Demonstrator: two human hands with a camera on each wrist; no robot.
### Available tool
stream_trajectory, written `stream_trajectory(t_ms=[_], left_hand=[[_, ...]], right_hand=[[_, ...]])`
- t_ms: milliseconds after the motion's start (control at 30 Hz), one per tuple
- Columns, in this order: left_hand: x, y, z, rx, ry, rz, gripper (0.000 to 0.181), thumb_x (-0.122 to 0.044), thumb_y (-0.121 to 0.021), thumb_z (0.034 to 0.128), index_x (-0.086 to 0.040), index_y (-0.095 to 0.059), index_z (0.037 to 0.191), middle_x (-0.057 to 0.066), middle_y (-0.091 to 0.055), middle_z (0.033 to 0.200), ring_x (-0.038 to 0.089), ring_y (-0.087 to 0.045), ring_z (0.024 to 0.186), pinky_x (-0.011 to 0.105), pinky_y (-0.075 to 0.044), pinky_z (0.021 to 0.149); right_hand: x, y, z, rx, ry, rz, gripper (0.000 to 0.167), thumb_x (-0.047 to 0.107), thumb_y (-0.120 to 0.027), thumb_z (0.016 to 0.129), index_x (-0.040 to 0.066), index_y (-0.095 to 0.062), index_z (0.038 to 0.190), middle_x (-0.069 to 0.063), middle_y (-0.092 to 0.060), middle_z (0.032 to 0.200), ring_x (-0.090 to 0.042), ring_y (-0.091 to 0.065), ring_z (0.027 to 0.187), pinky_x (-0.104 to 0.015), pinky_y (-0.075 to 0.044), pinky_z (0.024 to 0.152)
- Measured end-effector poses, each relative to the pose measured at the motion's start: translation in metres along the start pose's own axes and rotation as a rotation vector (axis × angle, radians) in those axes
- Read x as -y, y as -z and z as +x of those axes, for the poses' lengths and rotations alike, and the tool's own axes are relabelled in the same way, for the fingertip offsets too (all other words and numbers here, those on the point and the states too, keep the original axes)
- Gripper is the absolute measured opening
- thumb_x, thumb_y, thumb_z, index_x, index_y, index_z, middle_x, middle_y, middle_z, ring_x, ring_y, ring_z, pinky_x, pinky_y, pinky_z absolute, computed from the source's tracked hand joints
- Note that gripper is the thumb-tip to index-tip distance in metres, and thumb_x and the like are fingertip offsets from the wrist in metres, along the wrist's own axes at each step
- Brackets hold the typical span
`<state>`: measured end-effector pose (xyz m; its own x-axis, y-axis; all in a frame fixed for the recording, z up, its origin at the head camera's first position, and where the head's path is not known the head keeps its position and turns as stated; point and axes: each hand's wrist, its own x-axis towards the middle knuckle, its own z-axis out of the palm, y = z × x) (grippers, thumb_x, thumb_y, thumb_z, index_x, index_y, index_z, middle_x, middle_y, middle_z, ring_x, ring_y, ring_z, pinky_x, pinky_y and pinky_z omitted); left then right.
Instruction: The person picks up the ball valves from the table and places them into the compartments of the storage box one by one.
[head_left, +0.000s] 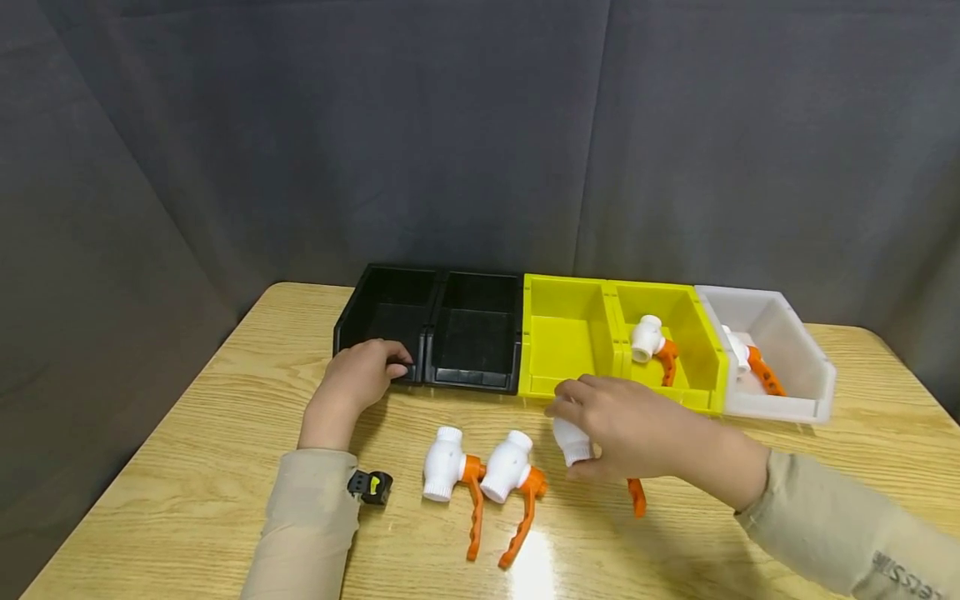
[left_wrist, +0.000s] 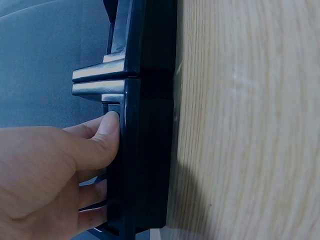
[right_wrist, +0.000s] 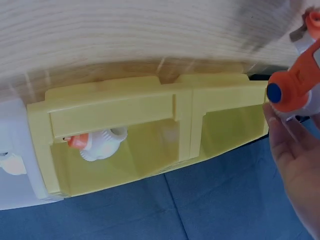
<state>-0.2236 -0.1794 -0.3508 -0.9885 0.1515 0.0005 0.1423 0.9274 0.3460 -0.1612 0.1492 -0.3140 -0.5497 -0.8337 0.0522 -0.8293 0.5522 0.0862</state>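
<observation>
My left hand [head_left: 362, 375] grips the front lip of the leftmost black bin [left_wrist: 132, 165], thumb on the lip and the other fingers behind it. Between the thumb and fingers of my right hand [head_left: 633, 425] is a white ball valve [head_left: 573, 442] with an orange handle [right_wrist: 301, 80]. It is off to the front of the left yellow bin [head_left: 570, 333], partly covered by the hand. To its left on the table lie two more such valves, one valve [head_left: 444, 465] beside another valve [head_left: 507, 468], their handles toward me.
A second black bin [head_left: 474, 379] adjoins the left one. The right yellow bin [head_left: 712, 367] contains one valve [head_left: 648, 339], and the white bin [head_left: 813, 367] at the right end contains another valve [head_left: 763, 373]. Behind the wooden table [head_left: 187, 467] hangs a grey cloth [head_left: 450, 142].
</observation>
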Motion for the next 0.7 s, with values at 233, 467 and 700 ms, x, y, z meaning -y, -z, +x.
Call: stream_trajectory(t_ms=[233, 467, 700], left_hand=[[0.0, 0.0, 0.0, 0.001, 0.004, 0.003, 0.02, -0.018, -0.061, 0.0991, -0.011, -0.072, 0.115, 0.013, -0.067, 0.12, 0.033, -0.062, 0.106, 0.052, -0.047, 0.093], [-0.002, 0.001, 0.0, -0.003, 0.01, 0.004, 0.02, -0.018, -0.061, 0.0991, -0.011, -0.072, 0.114, 0.014, -0.067, 0.12, 0.033, -0.062, 0.105, 0.052, -0.047, 0.093], [-0.002, 0.0, 0.0, 0.002, 0.003, 0.004, 0.021, -0.019, -0.061, 0.0994, -0.011, -0.072, 0.115, 0.014, -0.068, 0.119, 0.032, -0.063, 0.104, 0.051, -0.048, 0.091]], right_hand=[[-0.009, 0.001, 0.005, 0.0, 0.019, -0.018, 0.058, 0.041, -0.085, 0.075, 0.005, -0.067, 0.117, -0.01, -0.064, 0.114, -0.026, -0.063, 0.094, -0.037, -0.056, 0.08], [-0.018, 0.005, 0.014, -0.001, -0.01, -0.046, 0.055, 0.041, -0.086, 0.074, 0.006, -0.068, 0.113, -0.01, -0.065, 0.111, -0.026, -0.063, 0.092, -0.039, -0.056, 0.081], [-0.025, 0.006, 0.023, 0.009, -0.057, -0.044, 0.053, 0.04, -0.086, 0.074, 0.007, -0.068, 0.111, -0.01, -0.066, 0.109, -0.025, -0.063, 0.089, -0.037, -0.056, 0.078]])
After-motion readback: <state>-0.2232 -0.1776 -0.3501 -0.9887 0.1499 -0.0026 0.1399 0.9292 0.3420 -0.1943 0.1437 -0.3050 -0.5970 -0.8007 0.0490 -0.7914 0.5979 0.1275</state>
